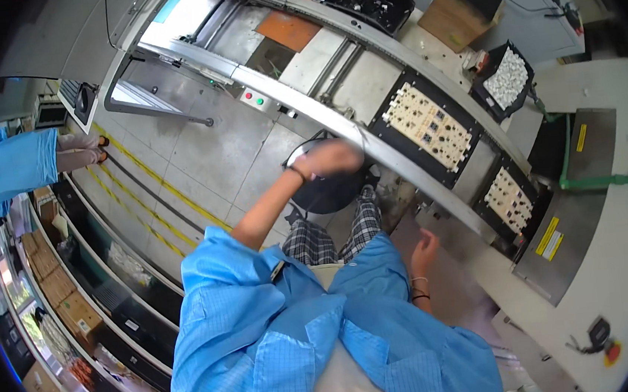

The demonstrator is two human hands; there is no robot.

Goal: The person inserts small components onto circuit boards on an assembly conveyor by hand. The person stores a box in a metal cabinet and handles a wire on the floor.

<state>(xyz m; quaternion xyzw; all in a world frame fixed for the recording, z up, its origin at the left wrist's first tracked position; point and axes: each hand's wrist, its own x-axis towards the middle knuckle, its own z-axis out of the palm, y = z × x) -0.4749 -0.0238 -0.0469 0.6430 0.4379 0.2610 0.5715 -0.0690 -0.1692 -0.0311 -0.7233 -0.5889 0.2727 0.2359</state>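
Note:
My left hand (333,157) reaches forward, smeared by motion, above a dark round object (328,191) on the floor beside the conveyor. Whether its fingers hold anything does not show. My right hand (425,252) hangs low at my right side, apart from the machine, its fingers loosely bent with nothing visible in them. On the conveyor line (299,111), past my left hand, lies a cream plate with many small dark parts (427,126) in a black frame. A second, smaller-looking cream plate (510,200) sits further right along the line.
A button box (255,99) hangs on the near rail. Behind the line stand a black bin of white pieces (507,80), a black bin of dark parts (368,3) and a cardboard box (455,15). Shelving (78,314) and another person (20,166) are at left.

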